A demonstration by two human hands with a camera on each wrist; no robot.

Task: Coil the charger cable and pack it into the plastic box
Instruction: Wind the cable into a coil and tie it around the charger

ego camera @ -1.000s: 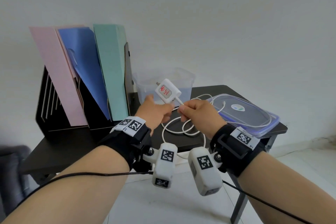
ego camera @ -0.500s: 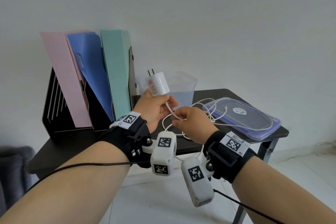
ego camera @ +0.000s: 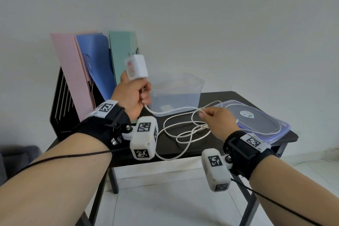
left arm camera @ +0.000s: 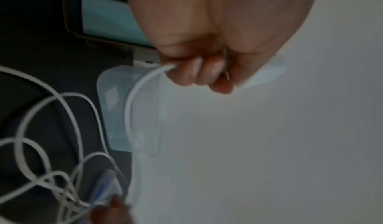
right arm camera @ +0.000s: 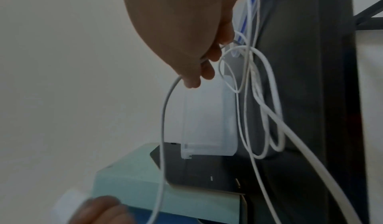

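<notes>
My left hand (ego camera: 134, 93) grips the white charger plug (ego camera: 136, 67) upright, prongs up, in front of the green folder. The white cable (ego camera: 174, 113) runs from its fist (left arm camera: 199, 70) to my right hand (ego camera: 213, 119), which pinches the cable (right arm camera: 165, 109) between thumb and fingers (right arm camera: 207, 67). Loose cable loops (ego camera: 185, 132) lie tangled on the black table (ego camera: 229, 97), one hanging over the front edge. Behind the hands stands the clear plastic box (ego camera: 178, 91), without its lid.
The box's lid (ego camera: 256, 121) with a blue rim lies at the table's right, part of the cable draped over it. A black file rack (ego camera: 62, 104) with pink, blue and green folders (ego camera: 122, 57) stands at the left. White wall behind, light floor below.
My left hand has raised the plug and turned it upright. My right hand has slid rightward along the cable, and the stretch between the hands has lengthened.
</notes>
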